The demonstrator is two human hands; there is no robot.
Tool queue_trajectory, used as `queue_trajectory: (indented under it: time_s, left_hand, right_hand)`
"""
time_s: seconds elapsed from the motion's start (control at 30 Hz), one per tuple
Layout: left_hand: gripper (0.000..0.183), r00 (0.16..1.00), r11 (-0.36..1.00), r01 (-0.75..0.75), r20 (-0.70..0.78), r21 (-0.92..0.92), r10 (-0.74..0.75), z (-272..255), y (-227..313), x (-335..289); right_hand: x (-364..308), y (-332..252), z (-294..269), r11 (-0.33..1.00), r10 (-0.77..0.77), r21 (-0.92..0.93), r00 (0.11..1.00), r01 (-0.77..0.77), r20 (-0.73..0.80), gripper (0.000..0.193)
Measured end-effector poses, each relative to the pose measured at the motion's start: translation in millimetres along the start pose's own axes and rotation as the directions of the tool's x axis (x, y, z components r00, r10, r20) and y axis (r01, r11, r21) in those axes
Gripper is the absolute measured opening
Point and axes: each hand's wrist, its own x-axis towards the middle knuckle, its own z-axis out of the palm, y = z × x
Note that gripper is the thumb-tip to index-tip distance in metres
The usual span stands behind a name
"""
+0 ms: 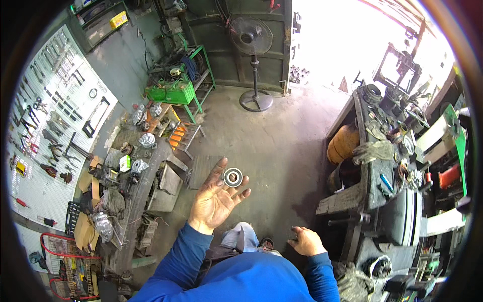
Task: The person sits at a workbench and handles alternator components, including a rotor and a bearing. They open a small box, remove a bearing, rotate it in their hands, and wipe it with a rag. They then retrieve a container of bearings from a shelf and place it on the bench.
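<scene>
A round metal ball bearing (233, 177) with a dark ring between its bright inner and outer races is held up in front of me. My left hand (214, 199) grips it at the fingertips, palm facing up and its fingers partly curled about the rim. Lower down on the right, my right hand (308, 242) hangs beside my body with its fingers loosely bent and apart. It touches nothing that I can see, and part of its fingers is turned from view.
On the left, a cluttered workbench (132, 201) stands below a pegboard of tools (60, 95). A pedestal fan (255, 65) and a green crate (171, 92) are ahead. To the right, another bench carries gloves (373, 152) and a vise-like machine, with an orange gas cylinder (344, 144) beneath.
</scene>
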Motion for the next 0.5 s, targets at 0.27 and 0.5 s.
queue_trajectory:
  time_s: [0.27, 0.5]
  left_hand:
    - [0.040, 0.987, 0.997, -0.070, -0.145, -0.041, 0.063, -61.1, 27.6, 168.8]
    - [0.043, 0.997, 0.997, 0.050, -0.069, 0.066, -0.045, -118.4, 111.1, 326.2]
  right_hand:
    - [154.5, 69.0, -5.8, 0.999, 0.034, 0.039, 0.996, -0.038, 0.079, 0.056]
    - [315.3, 110.6, -84.7, 0.993, 0.115, -0.018, 0.981, -0.114, 0.159, 0.057]
